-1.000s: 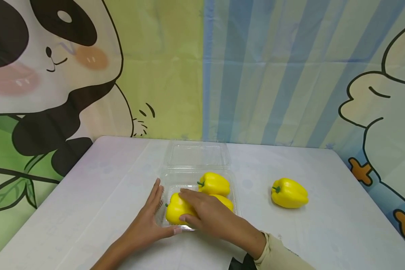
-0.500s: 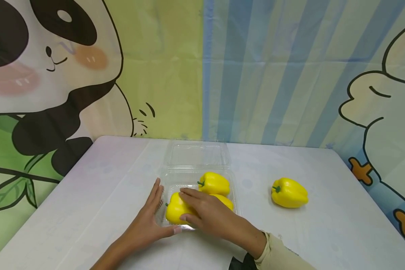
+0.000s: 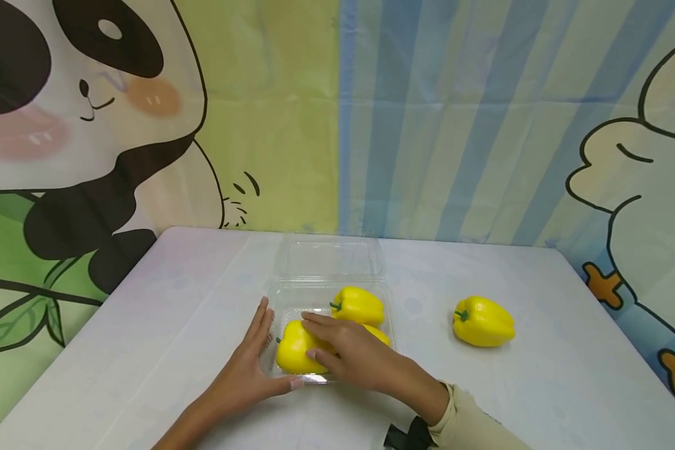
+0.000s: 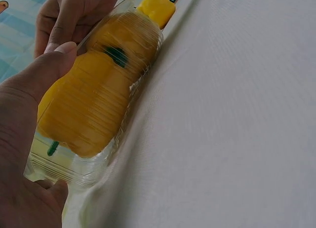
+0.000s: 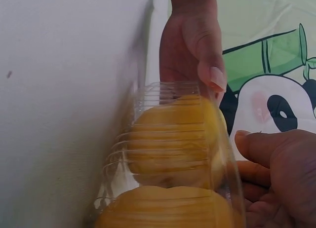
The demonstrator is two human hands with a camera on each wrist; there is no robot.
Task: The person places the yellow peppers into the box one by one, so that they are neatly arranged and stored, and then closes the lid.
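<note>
A clear plastic clamshell box [image 3: 392, 315] stands open on the white table, its lid [image 3: 329, 256] laid back. Three yellow peppers lie inside. My right hand [image 3: 349, 356] reaches in from the front and holds the front left pepper [image 3: 290, 351], fingers over its top and thumb on its near side. A second pepper [image 3: 360, 305] lies behind, and a third [image 3: 379, 334] is partly hidden by my right hand. My left hand [image 3: 253, 362] lies flat against the box's left wall with the thumb along the front corner. In the left wrist view the pepper [image 4: 94, 104] shows through the ribbed wall [image 4: 64, 173].
A fourth yellow pepper [image 3: 484, 322] lies loose on the table [image 3: 146, 325] to the right of the box. A cartoon cloth backdrop [image 3: 337, 112] hangs behind the table's far edge.
My right hand has shifted very slightly back and right on the front pepper. The left hand and the box have not moved.
</note>
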